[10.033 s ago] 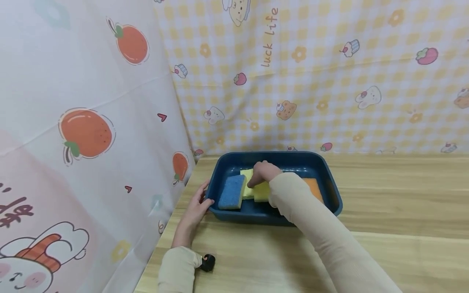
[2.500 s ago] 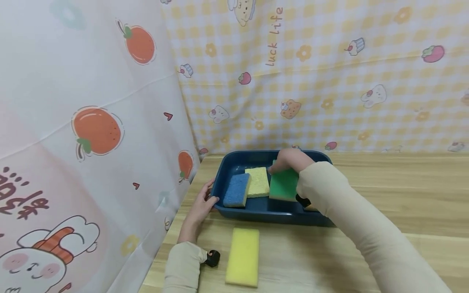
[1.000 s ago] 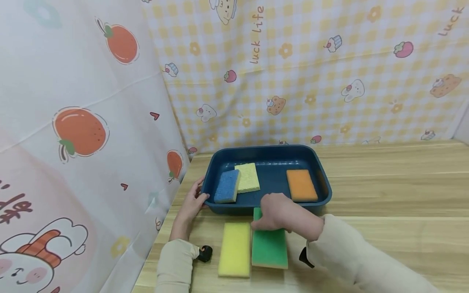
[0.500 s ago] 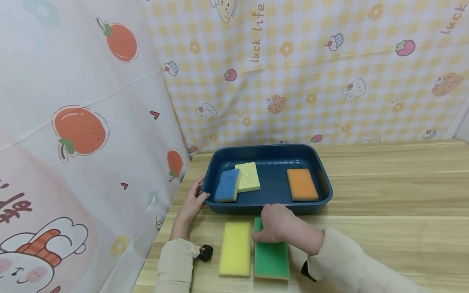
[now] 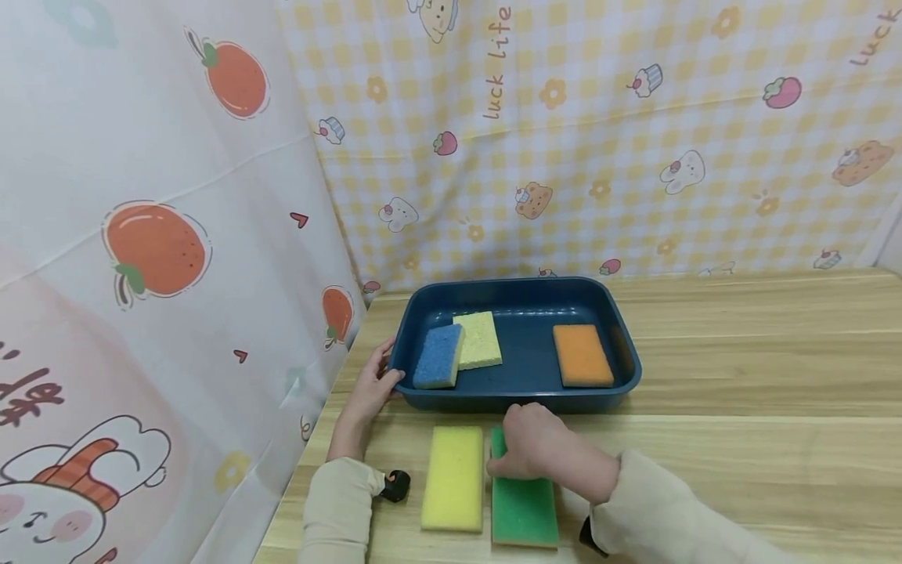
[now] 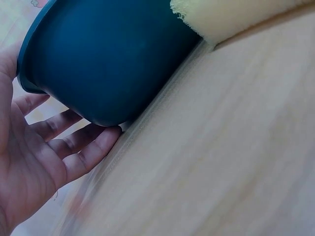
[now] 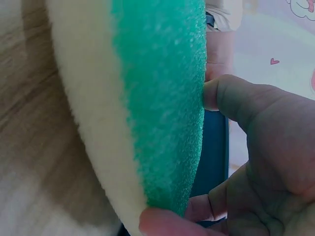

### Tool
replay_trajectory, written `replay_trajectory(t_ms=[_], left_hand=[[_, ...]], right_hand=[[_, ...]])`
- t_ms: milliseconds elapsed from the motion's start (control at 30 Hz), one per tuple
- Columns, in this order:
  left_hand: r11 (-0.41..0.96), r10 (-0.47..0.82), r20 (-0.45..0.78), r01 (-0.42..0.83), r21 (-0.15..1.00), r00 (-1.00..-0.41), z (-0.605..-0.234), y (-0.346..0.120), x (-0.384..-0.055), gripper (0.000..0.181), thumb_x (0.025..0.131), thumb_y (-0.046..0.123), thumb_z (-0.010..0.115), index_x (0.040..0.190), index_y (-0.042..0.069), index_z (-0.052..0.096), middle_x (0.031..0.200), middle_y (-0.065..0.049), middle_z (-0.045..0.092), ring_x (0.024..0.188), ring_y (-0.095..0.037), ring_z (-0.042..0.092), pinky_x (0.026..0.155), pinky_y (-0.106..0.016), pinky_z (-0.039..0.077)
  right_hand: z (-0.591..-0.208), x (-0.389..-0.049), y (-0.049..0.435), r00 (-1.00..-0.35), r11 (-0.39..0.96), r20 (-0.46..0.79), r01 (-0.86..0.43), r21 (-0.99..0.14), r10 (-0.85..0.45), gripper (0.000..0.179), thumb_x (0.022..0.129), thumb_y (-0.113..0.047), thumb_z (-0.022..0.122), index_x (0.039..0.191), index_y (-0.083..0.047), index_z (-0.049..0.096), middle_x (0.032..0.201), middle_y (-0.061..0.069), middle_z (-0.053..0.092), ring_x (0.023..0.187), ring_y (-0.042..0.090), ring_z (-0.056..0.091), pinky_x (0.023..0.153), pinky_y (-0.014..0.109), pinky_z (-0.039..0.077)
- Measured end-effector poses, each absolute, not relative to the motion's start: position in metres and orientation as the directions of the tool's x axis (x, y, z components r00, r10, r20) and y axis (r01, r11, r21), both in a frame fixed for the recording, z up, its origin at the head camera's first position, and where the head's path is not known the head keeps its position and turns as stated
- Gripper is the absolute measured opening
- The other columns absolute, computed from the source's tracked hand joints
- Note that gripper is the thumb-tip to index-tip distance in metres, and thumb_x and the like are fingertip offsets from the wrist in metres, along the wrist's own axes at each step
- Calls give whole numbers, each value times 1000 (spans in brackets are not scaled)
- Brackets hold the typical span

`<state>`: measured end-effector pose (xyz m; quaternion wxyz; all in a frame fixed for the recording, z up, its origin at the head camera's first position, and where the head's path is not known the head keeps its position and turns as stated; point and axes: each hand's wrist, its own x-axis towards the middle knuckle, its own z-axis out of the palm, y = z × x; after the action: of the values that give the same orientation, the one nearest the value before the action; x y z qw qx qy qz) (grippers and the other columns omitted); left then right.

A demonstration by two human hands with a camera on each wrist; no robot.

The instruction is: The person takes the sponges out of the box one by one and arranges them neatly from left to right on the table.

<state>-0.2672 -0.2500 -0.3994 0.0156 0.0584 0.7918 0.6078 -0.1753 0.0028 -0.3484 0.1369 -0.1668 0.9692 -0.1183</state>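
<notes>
My left hand [image 5: 369, 392] holds the left end of a dark blue rectangular tray [image 5: 514, 403]. In the left wrist view its thumb lies at the rim and its fingers [image 6: 88, 157] reach along the outer wall near the base. My right hand [image 5: 539, 446] grips a green sponge [image 5: 524, 513] in front of the tray. The right wrist view shows this sponge's pale underside, with thumb and fingertips on its edges. Beside it, on the left, a yellow sponge [image 5: 453, 479] lies flat on the table.
Inside the tray, a blue sponge [image 5: 438, 356] leans partly over a pale yellow sponge [image 5: 481, 339] at the left. An orange sponge [image 5: 583, 356] lies at the right end. Patterned cloths [image 5: 592, 157] hang behind and along the left of the wooden table [image 5: 761, 352].
The yellow sponge, then the green one, came out of the tray to the table in front. Over the last second my right hand brought the green sponge nearer and lower. My left hand stayed.
</notes>
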Motion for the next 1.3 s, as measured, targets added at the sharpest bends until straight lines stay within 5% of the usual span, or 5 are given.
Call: replay_trajectory(t_ms=[300,1300], left_hand=[[250,103,41,66,966,-994,-400,-251,-268,61,85,4,45,142,17,26,131,-22,40,107,-32,45,70,-33,50],[259,115,56,84,962,-992,-400,-252,-266,62,84,4,46,142,15,26,128,-23,42,104,-30,46,71,-36,50]], right_hand=[[-361,-178,-1,-901,918,-212,-337,-210,-380,66,71,-46,65,103,10,56,94,20,57,87,30,55,67,37,47],[-367,-174,3,-878,878,-104,-445,-176,-467,59,69,-51,68,90,4,60,73,13,57,75,29,56,65,38,49]])
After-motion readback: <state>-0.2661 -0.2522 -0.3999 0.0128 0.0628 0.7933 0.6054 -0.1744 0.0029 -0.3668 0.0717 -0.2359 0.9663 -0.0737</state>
